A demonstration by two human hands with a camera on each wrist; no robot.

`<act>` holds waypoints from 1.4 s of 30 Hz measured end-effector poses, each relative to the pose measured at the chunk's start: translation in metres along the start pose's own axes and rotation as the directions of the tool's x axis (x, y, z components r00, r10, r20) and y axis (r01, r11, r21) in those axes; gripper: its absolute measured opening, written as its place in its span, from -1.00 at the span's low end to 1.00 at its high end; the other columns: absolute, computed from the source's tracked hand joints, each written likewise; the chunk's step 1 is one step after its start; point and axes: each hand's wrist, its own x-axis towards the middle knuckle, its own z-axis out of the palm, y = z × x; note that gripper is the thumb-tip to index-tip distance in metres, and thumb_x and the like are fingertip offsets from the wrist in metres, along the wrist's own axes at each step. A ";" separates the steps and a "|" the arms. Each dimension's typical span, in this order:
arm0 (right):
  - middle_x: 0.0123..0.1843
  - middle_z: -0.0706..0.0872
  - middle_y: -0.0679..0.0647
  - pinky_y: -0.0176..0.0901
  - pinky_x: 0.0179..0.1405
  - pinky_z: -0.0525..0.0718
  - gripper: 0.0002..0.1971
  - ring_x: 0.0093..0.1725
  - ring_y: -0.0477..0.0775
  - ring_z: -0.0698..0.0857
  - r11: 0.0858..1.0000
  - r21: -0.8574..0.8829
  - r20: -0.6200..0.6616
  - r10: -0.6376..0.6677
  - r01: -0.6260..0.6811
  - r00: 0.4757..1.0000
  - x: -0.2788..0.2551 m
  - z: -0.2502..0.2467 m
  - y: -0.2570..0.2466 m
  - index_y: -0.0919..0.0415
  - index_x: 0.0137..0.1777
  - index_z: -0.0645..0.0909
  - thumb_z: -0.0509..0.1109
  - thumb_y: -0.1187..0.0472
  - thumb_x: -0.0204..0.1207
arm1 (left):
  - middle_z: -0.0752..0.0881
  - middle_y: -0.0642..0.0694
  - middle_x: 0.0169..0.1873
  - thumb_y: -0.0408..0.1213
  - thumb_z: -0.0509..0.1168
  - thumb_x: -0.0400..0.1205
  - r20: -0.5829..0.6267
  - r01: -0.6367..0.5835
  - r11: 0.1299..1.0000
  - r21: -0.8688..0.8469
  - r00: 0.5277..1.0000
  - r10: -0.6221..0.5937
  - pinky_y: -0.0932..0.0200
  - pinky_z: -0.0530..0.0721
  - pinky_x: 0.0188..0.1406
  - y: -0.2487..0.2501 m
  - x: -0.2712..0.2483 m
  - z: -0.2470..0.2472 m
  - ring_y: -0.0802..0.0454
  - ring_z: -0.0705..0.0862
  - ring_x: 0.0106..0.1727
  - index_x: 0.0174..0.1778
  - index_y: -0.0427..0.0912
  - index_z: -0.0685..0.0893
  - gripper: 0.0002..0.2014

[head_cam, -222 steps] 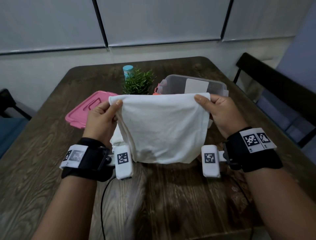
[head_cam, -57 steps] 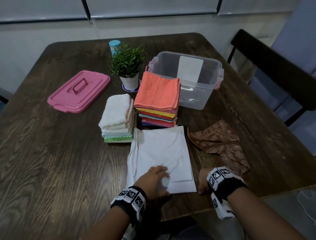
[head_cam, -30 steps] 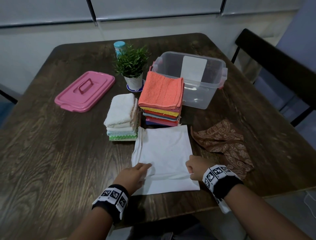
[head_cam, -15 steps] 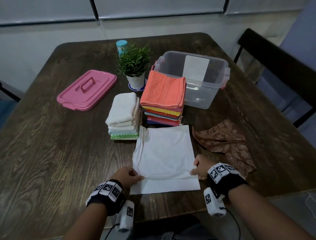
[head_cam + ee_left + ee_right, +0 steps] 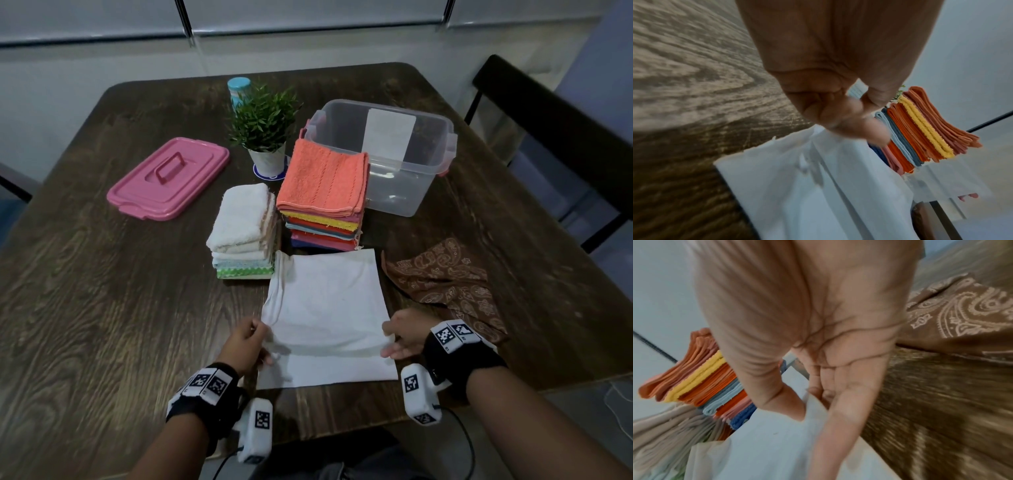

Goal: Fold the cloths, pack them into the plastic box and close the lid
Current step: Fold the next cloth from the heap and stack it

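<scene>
A white cloth [image 5: 325, 308] lies flat near the table's front edge. My left hand [image 5: 262, 337] pinches its left edge [image 5: 818, 146]. My right hand [image 5: 388, 337] pinches the right edge [image 5: 813, 404] between thumb and fingers. The near part of the cloth is lifted a little off the layer under it. Behind it stand a stack of coloured folded cloths [image 5: 325, 202] with an orange one on top, and a stack of pale folded towels [image 5: 243, 229]. The clear plastic box [image 5: 394, 154] stands lidless at the back right. Its pink lid [image 5: 168, 176] lies at the back left.
A brown paisley cloth [image 5: 448, 284] lies crumpled to the right of the white one. A small potted plant [image 5: 265, 126] and a blue-capped bottle [image 5: 238, 89] stand at the back. A dark chair [image 5: 555, 130] is at the table's right side.
The white cloth was held up in the air, then laid flat and smoothed. Both hands moved outward to its side edges and now pinch them, lifting the near part slightly.
</scene>
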 end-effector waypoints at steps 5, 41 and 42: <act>-0.08 0.74 0.40 -0.12 -0.34 0.80 -0.92 -0.29 0.16 0.82 0.994 0.096 0.001 -0.046 0.045 0.999 0.000 -0.006 0.003 0.30 -0.02 0.46 0.27 0.43 0.54 | 0.58 -0.26 -0.34 -0.43 0.05 0.75 -0.016 0.030 0.969 -0.243 0.999 -0.035 0.20 0.68 -0.63 0.003 -0.003 0.002 -0.11 0.77 -0.50 -0.12 -0.26 0.40 -0.87; -0.58 0.49 -0.04 -0.33 -0.55 0.39 -0.57 -0.60 -0.13 0.43 0.817 -0.536 0.177 -0.140 0.215 0.974 0.007 0.000 0.024 0.18 -0.45 0.43 0.50 -0.01 0.50 | 0.65 -0.06 -0.36 -0.30 0.42 0.58 0.156 -0.335 0.896 0.292 0.941 0.301 0.33 0.60 -0.27 -0.039 -0.016 -0.007 0.26 0.57 -0.43 0.04 0.12 0.62 -0.77; -0.62 0.50 -0.08 -0.35 -0.56 0.40 -0.57 -0.63 -0.15 0.42 0.824 -0.526 0.183 -0.133 0.212 0.974 0.006 -0.001 0.024 0.18 -0.46 0.44 0.51 0.01 0.50 | 0.61 -0.04 -0.39 -0.32 0.42 0.58 0.139 -0.352 0.898 0.263 0.935 0.326 0.38 0.57 -0.30 -0.038 -0.016 -0.008 0.26 0.56 -0.43 0.02 0.10 0.65 -0.78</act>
